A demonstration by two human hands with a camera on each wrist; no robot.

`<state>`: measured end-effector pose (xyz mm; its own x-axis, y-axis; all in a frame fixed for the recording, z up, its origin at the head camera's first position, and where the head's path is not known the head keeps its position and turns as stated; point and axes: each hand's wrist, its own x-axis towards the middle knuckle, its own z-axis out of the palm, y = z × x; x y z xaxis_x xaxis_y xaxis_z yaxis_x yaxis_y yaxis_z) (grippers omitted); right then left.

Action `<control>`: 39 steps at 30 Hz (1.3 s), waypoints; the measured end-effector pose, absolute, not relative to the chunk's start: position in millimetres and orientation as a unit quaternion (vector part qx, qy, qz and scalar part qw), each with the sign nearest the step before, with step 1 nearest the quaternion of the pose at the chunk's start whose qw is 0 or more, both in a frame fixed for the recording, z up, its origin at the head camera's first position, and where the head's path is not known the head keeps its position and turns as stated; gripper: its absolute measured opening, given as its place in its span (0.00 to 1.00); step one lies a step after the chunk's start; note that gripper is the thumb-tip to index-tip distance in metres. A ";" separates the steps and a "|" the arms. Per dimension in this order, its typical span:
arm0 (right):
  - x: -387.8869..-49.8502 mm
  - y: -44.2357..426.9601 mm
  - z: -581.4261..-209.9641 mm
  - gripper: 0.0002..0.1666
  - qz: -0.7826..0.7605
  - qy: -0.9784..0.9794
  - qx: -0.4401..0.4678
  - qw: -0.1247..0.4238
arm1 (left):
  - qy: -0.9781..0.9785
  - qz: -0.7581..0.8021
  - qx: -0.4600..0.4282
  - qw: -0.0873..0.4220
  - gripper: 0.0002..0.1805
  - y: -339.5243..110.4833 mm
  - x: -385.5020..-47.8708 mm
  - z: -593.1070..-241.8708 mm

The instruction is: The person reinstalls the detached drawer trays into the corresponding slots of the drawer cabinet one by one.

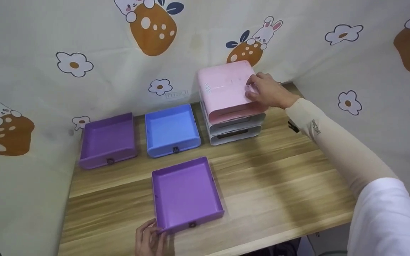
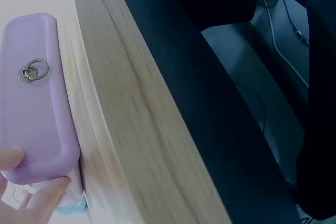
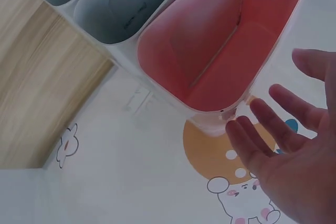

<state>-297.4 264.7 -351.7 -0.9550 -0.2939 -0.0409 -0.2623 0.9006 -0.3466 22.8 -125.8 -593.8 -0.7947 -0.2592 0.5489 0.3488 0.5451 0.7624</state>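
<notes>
A purple drawer with a small ring pull lies near the table's front. My left hand pinches its front left corner; in the left wrist view, the fingertips meet the end of the drawer's front panel. At the back stands a stack of drawer casings, a pink casing above two grey-white casings, their fronts without drawers. My right hand is at the pink casing's right side with fingers loosely bent, holding nothing. In the right wrist view those fingers are spread beside the casing.
A blue drawer and another purple drawer stand left of the stack along the back. Behind them hangs a cream curtain printed with rabbits and flowers. The wooden table ends at its front edge near me.
</notes>
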 end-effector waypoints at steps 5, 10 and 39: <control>-300.2 262.4 -349.0 0.27 -0.145 0.976 -0.143 0.073 | -0.816 -0.496 -0.019 0.296 0.19 -118.8 29.8 -583.5; -300.9 261.7 -344.4 0.30 -0.126 0.977 -0.154 0.080 | -0.826 -0.493 -0.028 0.272 0.18 -103.2 29.6 -567.4; -293.0 266.8 -348.1 0.33 -0.111 0.971 -0.205 0.048 | -0.826 -0.522 -0.189 0.104 0.09 -37.7 -54.0 -550.9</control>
<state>-293.0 266.8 -348.1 -0.9114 -0.4087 -0.0484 -0.3873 0.8914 -0.2353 -54.0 -37.7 -550.9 -0.9074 0.2031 0.3681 0.4196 0.3846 0.8222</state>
